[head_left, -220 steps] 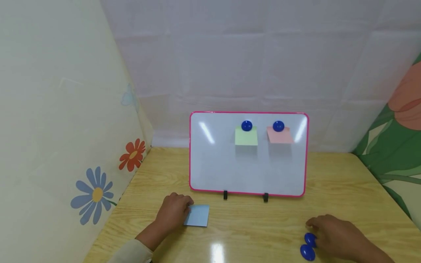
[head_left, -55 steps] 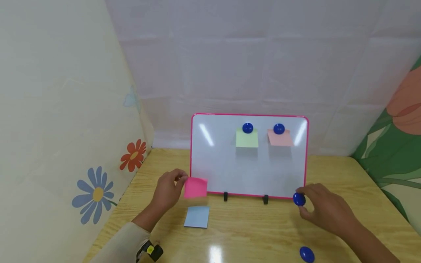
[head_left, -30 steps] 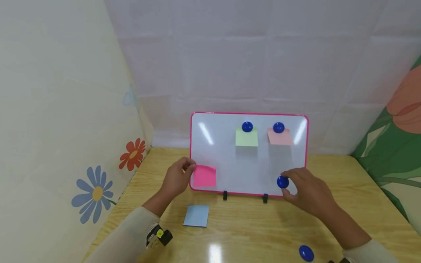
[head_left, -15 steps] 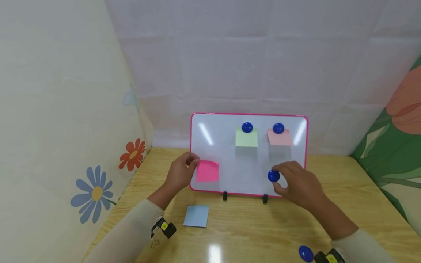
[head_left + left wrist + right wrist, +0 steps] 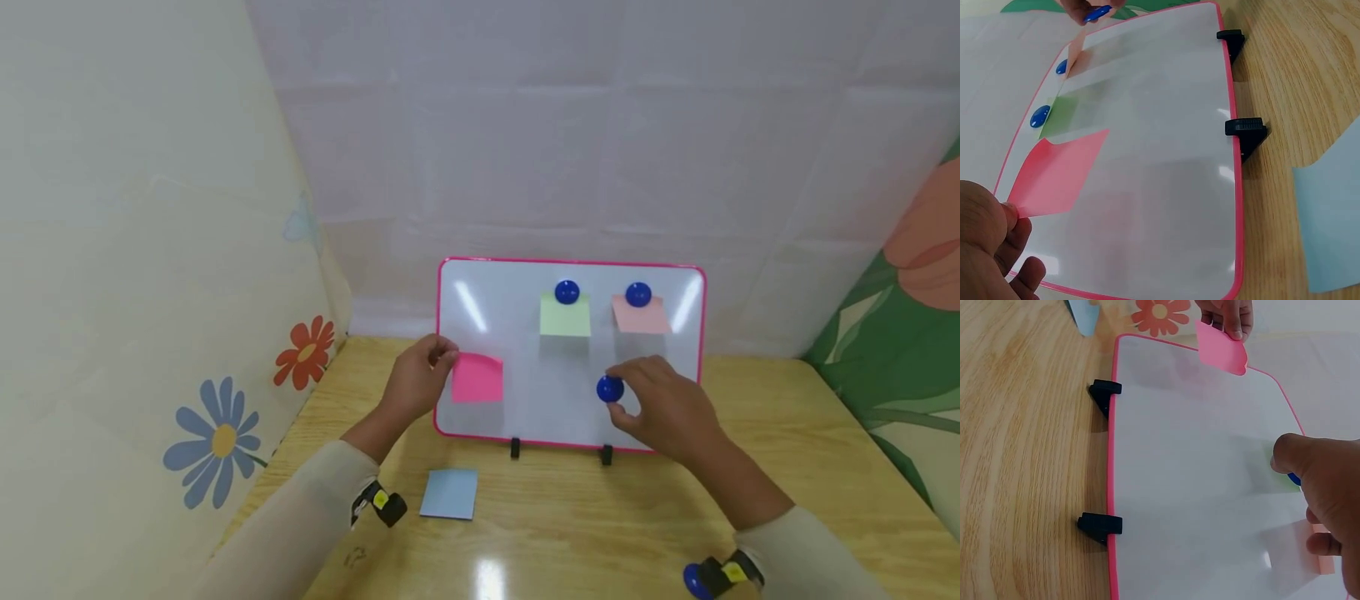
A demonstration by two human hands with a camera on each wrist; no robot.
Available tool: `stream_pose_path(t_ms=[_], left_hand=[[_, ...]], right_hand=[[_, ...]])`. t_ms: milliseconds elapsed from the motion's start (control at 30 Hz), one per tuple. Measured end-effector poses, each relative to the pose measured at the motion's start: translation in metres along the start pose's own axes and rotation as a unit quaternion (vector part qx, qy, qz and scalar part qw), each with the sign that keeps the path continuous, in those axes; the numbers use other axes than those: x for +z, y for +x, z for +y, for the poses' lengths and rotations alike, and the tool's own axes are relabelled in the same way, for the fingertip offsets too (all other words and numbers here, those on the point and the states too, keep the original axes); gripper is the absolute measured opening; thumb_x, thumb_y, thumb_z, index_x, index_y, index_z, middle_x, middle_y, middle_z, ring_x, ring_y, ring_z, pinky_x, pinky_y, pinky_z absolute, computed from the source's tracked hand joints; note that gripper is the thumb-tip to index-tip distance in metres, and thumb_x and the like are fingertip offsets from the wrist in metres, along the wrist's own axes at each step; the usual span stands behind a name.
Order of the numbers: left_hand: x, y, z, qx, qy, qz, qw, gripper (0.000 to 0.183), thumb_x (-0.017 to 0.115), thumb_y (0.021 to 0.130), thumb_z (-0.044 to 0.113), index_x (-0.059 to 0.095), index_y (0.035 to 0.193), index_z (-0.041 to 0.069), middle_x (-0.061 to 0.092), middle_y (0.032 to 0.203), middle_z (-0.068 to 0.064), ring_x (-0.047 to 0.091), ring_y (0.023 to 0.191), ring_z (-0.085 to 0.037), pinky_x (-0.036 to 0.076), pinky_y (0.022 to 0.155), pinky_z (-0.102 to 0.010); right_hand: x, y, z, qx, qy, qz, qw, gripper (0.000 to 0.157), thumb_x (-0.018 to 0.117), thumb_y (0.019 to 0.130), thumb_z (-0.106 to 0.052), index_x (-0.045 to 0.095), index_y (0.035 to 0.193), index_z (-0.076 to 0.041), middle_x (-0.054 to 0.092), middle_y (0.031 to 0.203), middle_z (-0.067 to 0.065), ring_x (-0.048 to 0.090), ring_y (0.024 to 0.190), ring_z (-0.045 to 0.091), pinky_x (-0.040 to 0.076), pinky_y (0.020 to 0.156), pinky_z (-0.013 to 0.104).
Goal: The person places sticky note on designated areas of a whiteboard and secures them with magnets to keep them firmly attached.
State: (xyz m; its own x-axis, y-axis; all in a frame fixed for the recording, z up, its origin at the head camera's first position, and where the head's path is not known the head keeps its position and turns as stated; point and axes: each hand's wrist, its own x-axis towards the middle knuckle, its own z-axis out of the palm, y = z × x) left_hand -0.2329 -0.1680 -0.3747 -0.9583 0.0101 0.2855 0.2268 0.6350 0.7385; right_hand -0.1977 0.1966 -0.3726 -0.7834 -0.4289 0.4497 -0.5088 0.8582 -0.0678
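Observation:
My left hand (image 5: 417, 377) pinches a bright pink sticky note (image 5: 477, 377) by its upper left corner, in front of the whiteboard's left side. In the left wrist view the note (image 5: 1057, 175) stands off the board's surface. My right hand (image 5: 670, 407) holds a round blue magnet (image 5: 610, 388) between thumb and fingers, before the board's lower right part. The pink-framed whiteboard (image 5: 525, 408) stands upright. On it, blue magnets (image 5: 567, 292) hold a light green note (image 5: 565, 317) and a salmon pink note (image 5: 643, 317) near the top.
A light blue sticky note pad (image 5: 449, 493) lies on the wooden table (image 5: 570, 525) before the board. Another blue magnet (image 5: 696, 581) lies at front right, partly hidden by the right wrist's camera. Black feet (image 5: 515, 448) support the board. A flowered wall (image 5: 222, 442) stands at left.
The left hand has picked up the pink note and raised it in front of the board. The right hand has taken one magnet from the table and moved it up and leftward.

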Motion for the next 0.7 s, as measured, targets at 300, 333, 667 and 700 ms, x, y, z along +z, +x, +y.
stream_pose_path(t_ms=[300,333,667,700], left_hand=[[0.003,0.009,0.005,0.001,0.001,-0.004,1.0000,0.015,0.059,0.106,0.026,0.065,0.109,0.012,0.066,0.098,-0.003,0.060,0.088,-0.022,0.053,0.073,-0.038],[0.003,0.010,0.006,0.004,0.002,-0.003,1.0000,0.015,0.060,0.106,0.026,0.065,0.109,0.012,0.066,0.099,-0.004,0.060,0.088,-0.023,0.053,0.073,-0.038],[0.004,0.019,0.015,0.008,0.005,0.001,1.0000,0.016,0.060,0.106,0.024,0.066,0.109,0.010,0.066,0.099,-0.005,0.059,0.088,-0.023,0.052,0.073,-0.038],[0.004,0.020,0.016,0.007,0.005,0.002,1.0000,0.016,0.060,0.105,0.024,0.066,0.109,0.010,0.066,0.099,-0.005,0.059,0.088,-0.023,0.052,0.073,-0.038]], right_hand=[[-0.004,0.013,-0.006,-0.004,0.006,0.013,1.000,0.046,0.086,0.082,-0.030,0.068,0.120,-0.011,0.068,0.118,0.007,0.060,0.110,0.027,0.058,0.075,0.042],[-0.004,0.014,-0.008,-0.004,0.006,0.012,1.000,0.046,0.086,0.082,-0.030,0.068,0.120,-0.011,0.067,0.118,0.007,0.060,0.111,0.027,0.058,0.075,0.042],[-0.002,0.027,-0.011,-0.018,0.003,0.025,1.000,0.047,0.085,0.083,-0.029,0.067,0.122,-0.010,0.067,0.118,0.007,0.060,0.114,0.028,0.058,0.081,0.042],[-0.002,0.028,-0.011,-0.021,0.003,0.029,0.999,0.047,0.085,0.083,-0.029,0.067,0.122,-0.010,0.066,0.118,0.007,0.060,0.114,0.027,0.058,0.080,0.042]])
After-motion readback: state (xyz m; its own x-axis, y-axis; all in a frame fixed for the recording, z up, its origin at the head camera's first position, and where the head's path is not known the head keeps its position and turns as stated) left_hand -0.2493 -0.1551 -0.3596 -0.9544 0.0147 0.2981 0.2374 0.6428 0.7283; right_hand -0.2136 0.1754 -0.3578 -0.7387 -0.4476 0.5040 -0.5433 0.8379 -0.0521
